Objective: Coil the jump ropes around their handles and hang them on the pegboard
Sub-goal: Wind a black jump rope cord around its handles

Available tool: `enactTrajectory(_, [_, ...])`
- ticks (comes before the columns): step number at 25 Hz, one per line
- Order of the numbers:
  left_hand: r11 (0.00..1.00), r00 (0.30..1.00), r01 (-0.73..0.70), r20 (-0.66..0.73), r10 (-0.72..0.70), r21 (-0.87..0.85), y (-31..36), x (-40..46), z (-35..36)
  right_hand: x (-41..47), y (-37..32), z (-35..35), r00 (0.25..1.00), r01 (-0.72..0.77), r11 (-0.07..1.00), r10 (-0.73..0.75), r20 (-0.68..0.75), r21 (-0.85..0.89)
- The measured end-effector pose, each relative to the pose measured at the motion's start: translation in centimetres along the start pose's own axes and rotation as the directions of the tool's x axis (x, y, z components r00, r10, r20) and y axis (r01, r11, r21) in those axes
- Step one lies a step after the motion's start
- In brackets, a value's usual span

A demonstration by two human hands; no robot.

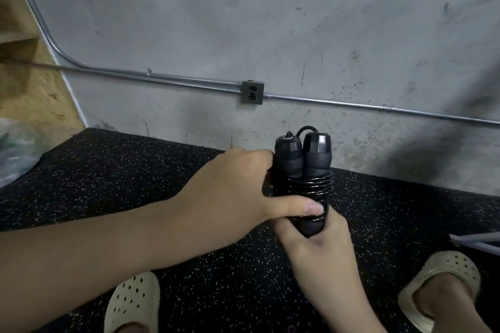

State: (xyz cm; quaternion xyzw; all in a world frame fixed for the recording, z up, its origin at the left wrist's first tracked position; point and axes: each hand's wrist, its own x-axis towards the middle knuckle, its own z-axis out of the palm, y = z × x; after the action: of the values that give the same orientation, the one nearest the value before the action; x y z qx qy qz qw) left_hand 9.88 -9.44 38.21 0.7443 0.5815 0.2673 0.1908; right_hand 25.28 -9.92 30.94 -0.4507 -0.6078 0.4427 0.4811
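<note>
A black jump rope (303, 167) stands upright in the middle of the view, its two handles side by side with several turns of glossy black cord wound around their middle. My right hand (313, 243) grips the lower ends of the handles from below. My left hand (238, 186) reaches in from the left and holds the bundle at the coils, its thumb pressing across the front of the cord. A short loop of cord shows above the handle tops. No pegboard is in view.
Black speckled rubber floor (135, 184) runs to a grey concrete wall (270, 21) with a metal conduit (162, 80) and an outlet box (252, 92). My feet in pale perforated clogs (132, 303) stand below. A grey bar end (479, 242) lies at right; plastic wrap (13, 154) lies at left.
</note>
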Motion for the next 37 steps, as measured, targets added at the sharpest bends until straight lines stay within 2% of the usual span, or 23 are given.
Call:
enactTrajectory(1, [1.0,1.0,-0.011,0.016,0.011,-0.007,-0.3,0.2,-0.2,0.1,0.0,-0.4,0.998,0.007,1.0,-0.008,0.062,0.013])
enactTrajectory(3, [0.992,0.995,-0.031,0.095,0.043,-0.125,-1.0,0.5,-0.6,0.5,-0.4,-1.7,0.945,-0.095,0.98,0.034,0.326,0.173])
enactTrajectory(5, [0.964,0.98,-0.037,0.179,0.086,-0.262,-0.9,0.3,-1.0,0.4,-0.7,-2.4,0.786,-0.33,0.859,0.02,0.618,0.392])
enactTrajectory(6, [0.955,0.973,-0.054,0.198,0.116,-0.293,-0.8,0.1,-1.1,0.4,-0.8,-2.4,0.729,-0.39,0.807,-0.023,0.684,0.443])
enactTrajectory(7, [0.951,0.97,-0.075,0.198,0.139,-0.299,-0.7,0.0,-1.1,0.3,-0.8,-2.4,0.715,-0.398,0.795,-0.045,0.698,0.458])
enactTrajectory(9, [0.976,0.979,-0.063,0.177,0.101,-0.208,-0.7,-0.1,-1.1,0.4,-0.9,-2.4,0.766,-0.312,0.851,-0.037,0.641,0.422])
enactTrajectory(12, [0.992,0.987,0.093,0.125,-0.102,0.082,-0.6,0.0,-1.4,0.5,-1.3,-2.4,0.885,-0.206,0.936,0.054,0.463,0.285])
enactTrajectory(15, [0.974,0.988,0.117,0.073,-0.134,0.195,0.0,-0.1,-1.5,0.4,-1.3,-2.3,0.923,-0.193,0.96,0.107,0.369,0.205])
enactTrajectory(19, [0.973,0.998,0.055,0.007,-0.058,0.223,0.1,-0.1,-1.3,0.6,-1.3,-2.3,0.956,-0.143,0.983,0.106,0.274,0.117])
enactTrajectory(22, [0.98,0.999,-0.035,-0.005,0.037,0.195,0.5,-0.3,-0.7,0.7,-1.1,-2.2,0.965,-0.168,0.977,0.136,0.223,0.133])
enactTrajectory(25, [0.98,0.998,-0.063,-0.017,0.067,0.188,1.4,-0.6,0.1,0.9,-0.9,-2.2,0.97,-0.184,0.976,0.162,0.18,0.114])
enactTrajectory(27, [0.975,0.998,-0.053,-0.024,0.059,0.214,2.1,-0.7,0.6,0.9,-0.7,-1.9,0.984,-0.142,0.99,0.14,0.111,0.012])
enactTrajectory(29, [0.97,0.998,-0.048,-0.027,0.056,0.238,2.4,-0.6,1.2,0.7,-0.4,-1.1,0.998,-0.046,0.988,0.05,0.024,-0.147])
enactTrajectory(31, [0.97,0.999,-0.026,-0.037,0.036,0.242,2.2,-0.4,1.5,0.3,-0.3,-0.6,0.998,-0.021,0.979,0.01,-0.057,-0.205])
enactTrajectory(33, [0.979,0.999,-0.022,-0.02,0.027,0.201,1.5,0.1,1.4,0.3,-0.3,-1.1,1.0,0.004,0.975,-0.011,-0.029,-0.223])
enactTrajectory(34, [0.99,0.999,-0.037,0.015,0.035,0.137,1.0,0.3,1.3,0.4,-0.6,-1.6,0.998,0.008,0.983,0.004,0.062,-0.186])
enactTrajectory(36, [0.992,0.987,-0.084,0.13,0.095,-0.093,0.0,0.7,0.9,0.6,-1.1,-2.5,0.942,-0.067,0.995,0.04,0.334,0.069])
enactTrajectory(37, [0.972,0.974,-0.089,0.186,0.131,-0.219,-0.3,0.7,0.8,0.7,-1.2,-2.7,0.899,-0.183,0.951,0.06,0.434,0.248])
